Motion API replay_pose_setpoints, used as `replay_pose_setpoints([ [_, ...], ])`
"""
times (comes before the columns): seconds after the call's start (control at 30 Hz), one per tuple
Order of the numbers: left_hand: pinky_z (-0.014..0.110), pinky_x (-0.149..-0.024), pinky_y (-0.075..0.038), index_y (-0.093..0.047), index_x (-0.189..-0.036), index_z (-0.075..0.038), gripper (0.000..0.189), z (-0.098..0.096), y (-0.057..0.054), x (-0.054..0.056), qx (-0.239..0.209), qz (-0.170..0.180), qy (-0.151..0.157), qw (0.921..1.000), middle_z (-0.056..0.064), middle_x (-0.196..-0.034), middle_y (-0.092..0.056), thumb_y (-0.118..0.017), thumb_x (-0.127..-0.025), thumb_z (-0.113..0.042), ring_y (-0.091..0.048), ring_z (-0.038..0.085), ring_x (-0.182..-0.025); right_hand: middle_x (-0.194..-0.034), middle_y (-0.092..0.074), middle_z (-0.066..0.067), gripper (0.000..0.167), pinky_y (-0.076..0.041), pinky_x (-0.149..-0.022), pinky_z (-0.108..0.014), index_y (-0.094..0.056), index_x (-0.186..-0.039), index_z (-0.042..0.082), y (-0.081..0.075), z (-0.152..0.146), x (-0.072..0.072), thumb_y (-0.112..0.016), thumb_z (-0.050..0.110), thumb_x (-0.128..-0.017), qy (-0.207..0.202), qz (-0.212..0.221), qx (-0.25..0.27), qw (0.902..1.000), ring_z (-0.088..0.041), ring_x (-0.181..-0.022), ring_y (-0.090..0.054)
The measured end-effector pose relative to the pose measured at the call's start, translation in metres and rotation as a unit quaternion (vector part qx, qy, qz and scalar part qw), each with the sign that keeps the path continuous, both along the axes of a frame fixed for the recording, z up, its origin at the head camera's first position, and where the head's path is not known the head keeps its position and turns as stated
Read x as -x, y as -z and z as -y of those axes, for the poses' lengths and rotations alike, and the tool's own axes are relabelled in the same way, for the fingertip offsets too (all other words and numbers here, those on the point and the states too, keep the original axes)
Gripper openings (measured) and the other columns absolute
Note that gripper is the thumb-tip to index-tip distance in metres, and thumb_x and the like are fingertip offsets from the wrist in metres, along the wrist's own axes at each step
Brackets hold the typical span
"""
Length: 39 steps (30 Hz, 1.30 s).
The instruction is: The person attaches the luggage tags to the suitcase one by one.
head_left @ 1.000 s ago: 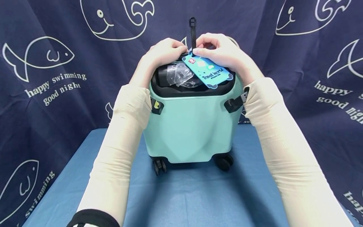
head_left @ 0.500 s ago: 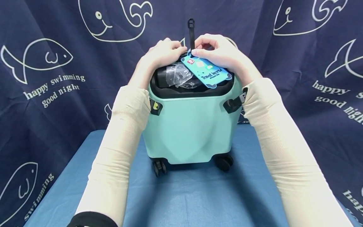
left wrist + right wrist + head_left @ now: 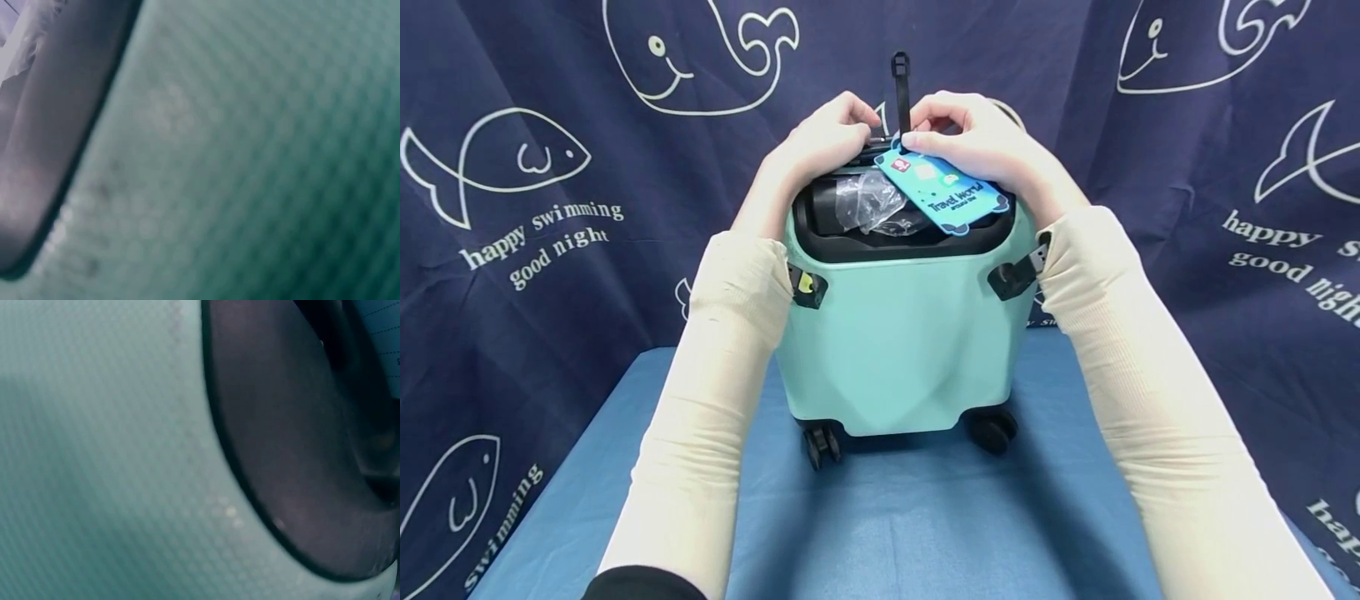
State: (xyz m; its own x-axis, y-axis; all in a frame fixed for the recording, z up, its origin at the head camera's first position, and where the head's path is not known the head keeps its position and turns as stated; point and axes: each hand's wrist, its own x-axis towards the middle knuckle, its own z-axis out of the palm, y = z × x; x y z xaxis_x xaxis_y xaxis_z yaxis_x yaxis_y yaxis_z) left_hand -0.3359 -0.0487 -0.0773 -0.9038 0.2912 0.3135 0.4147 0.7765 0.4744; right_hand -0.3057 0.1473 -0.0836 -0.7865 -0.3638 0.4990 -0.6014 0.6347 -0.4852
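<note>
A mint-green suitcase (image 3: pixel 895 350) stands upright on its black wheels. A blue luggage tag (image 3: pixel 942 192) printed "Travel World" lies slanted over its black top recess, and the tag's black strap (image 3: pixel 902 92) sticks up. My right hand (image 3: pixel 988 137) pinches the tag's upper corner at the base of the strap. On the other side, my left hand (image 3: pixel 820 142) rests over the top edge beside the black handle, thumb and forefinger apart; its other fingers are hidden. Both wrist views show only the textured green shell (image 3: pixel 250 150) and the black recess rim (image 3: pixel 269 437), with no fingers visible.
Crumpled clear plastic (image 3: pixel 871 200) covers part of the handle in the recess. A blue cloth (image 3: pixel 880 525) lies under the suitcase. Behind hangs a dark blue curtain (image 3: pixel 647 192) with white whale drawings and lettering.
My left hand has drawn back to the left, away from the strap, its forefinger lifting from the thumb. The right hand still holds the tag. The view has shifted slightly.
</note>
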Motion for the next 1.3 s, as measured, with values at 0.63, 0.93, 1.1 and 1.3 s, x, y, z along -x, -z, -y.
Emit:
replay_pose_setpoints([
  [0.63,0.023,-0.087,-0.045,-0.052,-0.124,-0.009,0.035,0.0046,0.0011,0.0019,-0.242,0.007,0.074,0.9674,0.008,-0.126,-0.06,-0.057,-0.09,-0.004,-0.06,0.015,-0.096,-0.089,-0.052,0.006,0.022,-0.03,-0.075,-0.022,-0.065,-0.102,0.011,-0.0008,-0.0005,-0.0008,-0.061,0.029,-0.09,-0.018,-0.014,-0.01,0.9997,-0.01,-0.086,-0.046],
  [0.93,0.022,-0.087,-0.047,-0.055,-0.127,-0.008,0.051,0.0093,0.0028,-0.0015,-0.277,0.057,0.116,0.9521,0.004,-0.102,-0.071,-0.073,-0.08,-0.009,-0.065,0.012,-0.1,-0.089,-0.055,0.004,0.02,-0.031,-0.076,-0.023,-0.066,-0.101,0.012,0.0016,-0.0021,-0.0009,-0.065,0.026,-0.087,-0.044,0.001,0.016,0.9989,-0.013,-0.086,-0.047],
  [1.1,0.02,-0.084,-0.047,-0.061,-0.122,-0.006,0.044,0.0095,0.0033,-0.0012,-0.283,0.048,0.107,0.9519,0.002,-0.097,-0.073,-0.073,-0.08,-0.009,-0.066,0.009,-0.096,-0.089,-0.058,0.004,0.014,-0.032,-0.078,-0.023,-0.064,-0.095,0.016,0.0011,-0.0018,-0.0016,-0.066,0.027,-0.086,-0.037,0.004,0.019,0.9991,-0.013,-0.086,-0.05],
  [1.3,0.021,-0.085,-0.046,-0.065,-0.116,-0.004,0.037,0.0094,0.0039,0.0001,-0.297,0.048,0.1,0.9483,-0.006,-0.082,-0.071,-0.073,-0.08,-0.009,-0.066,0.006,-0.091,-0.08,-0.058,0.004,0.013,-0.032,-0.076,-0.024,-0.06,-0.084,0.017,0.001,-0.0012,-0.002,-0.065,0.029,-0.086,-0.035,0.004,0.032,0.9989,-0.014,-0.081,-0.051],
])
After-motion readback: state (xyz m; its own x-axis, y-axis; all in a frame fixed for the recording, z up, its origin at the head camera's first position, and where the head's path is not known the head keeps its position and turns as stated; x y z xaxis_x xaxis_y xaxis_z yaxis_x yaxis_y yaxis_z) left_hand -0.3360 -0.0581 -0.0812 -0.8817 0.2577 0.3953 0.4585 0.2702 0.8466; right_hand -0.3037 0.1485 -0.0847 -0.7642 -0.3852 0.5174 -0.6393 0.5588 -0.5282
